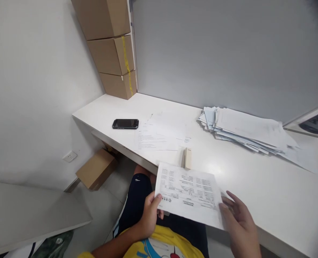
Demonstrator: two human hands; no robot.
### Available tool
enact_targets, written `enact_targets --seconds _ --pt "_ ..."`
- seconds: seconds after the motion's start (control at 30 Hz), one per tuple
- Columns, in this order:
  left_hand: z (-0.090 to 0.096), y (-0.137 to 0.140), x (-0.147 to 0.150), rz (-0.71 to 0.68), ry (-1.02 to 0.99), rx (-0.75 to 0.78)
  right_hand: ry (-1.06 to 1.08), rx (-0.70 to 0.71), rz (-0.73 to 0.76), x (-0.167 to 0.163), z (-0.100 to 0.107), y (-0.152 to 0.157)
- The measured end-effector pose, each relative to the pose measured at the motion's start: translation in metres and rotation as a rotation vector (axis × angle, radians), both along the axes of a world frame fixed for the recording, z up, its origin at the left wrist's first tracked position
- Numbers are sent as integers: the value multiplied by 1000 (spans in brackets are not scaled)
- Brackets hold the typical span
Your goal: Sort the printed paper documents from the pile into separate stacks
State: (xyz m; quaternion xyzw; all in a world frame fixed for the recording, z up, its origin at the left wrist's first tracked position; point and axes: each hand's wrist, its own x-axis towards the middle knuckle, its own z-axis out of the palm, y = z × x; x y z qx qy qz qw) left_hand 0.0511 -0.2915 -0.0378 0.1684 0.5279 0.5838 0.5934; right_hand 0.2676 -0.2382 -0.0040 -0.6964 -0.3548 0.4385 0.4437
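soft light | glare on desk (pixel 212 161) | top-right corner dark | paper (pixel 188 191) blurry

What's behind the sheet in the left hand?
Past the top edge of the sheet, a beige object on the white table; around its left and lower edges, dark shorts. Whatever the sheet itself covers can't be seen.

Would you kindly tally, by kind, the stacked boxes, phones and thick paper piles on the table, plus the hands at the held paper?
Stacked boxes: 3
Phone: 1
Thick paper pile: 1
Hands at the held paper: 2
Total: 7
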Motion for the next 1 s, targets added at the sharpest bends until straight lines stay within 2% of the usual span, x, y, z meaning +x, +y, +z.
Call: enact_targets --seconds 0.07,0.17,0.27,0.37,0.5,0.6,0.7,0.77,0.83,0.93,1.0 --pt "4 1 -2 115 -25 -24 -27 -21 53 -7 2 1" --pt "9 -1 -6 214 -58 -47 -4 -45 129 -14 4 3" --pt "8 -5 -11 247 -69 -3 39 45 147 -24 8 4" --pt "1 -10 -13 196 -47 71 62 76 93 -37 9 -1" --pt "0 -7 -13 14 18 104 98 67 -7 -53 2 -13" --pt "7 7 -19 23 122 112 99 104 -44 -60 -7 -22" --pt "11 26 -30 34 218 101 89 132 -3 -58 -17 -27" --pt "10 36 -37 -27 269 85 25 161 48 -53 -20 -27" --pt "5 42 -38 -99 300 79 -133 216 49 -48 -15 -24" --pt "0 45 -29 -178 277 84 -439 378 104 -48 9 -9" --pt "1 46 -16 -191 246 78 -601 536 271 -61 25 7"
